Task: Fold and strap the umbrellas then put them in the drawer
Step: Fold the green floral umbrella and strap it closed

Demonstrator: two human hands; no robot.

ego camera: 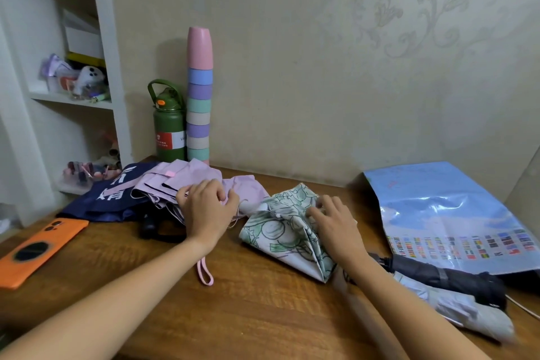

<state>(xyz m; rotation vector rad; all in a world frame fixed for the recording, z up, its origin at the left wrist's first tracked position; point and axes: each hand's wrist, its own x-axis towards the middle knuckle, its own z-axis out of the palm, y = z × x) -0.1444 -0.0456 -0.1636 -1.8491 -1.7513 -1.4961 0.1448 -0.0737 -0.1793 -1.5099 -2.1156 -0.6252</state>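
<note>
Head view: wooden bench (248, 301) against a papered wall; left hand (209, 207) presses the pink umbrella (187, 181), right hand (336, 223) the floral umbrella (280, 234), fingers relaxed, gripping nothing.

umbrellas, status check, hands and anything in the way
Left hand on pink umbrella, right hand on floral umbrella. Neither strapped. Navy umbrella crowds the pink.

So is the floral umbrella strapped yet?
No. The floral umbrella lies loose on the table, canopy folds fanned out, no strap around it; the right hand rests on it.
</note>
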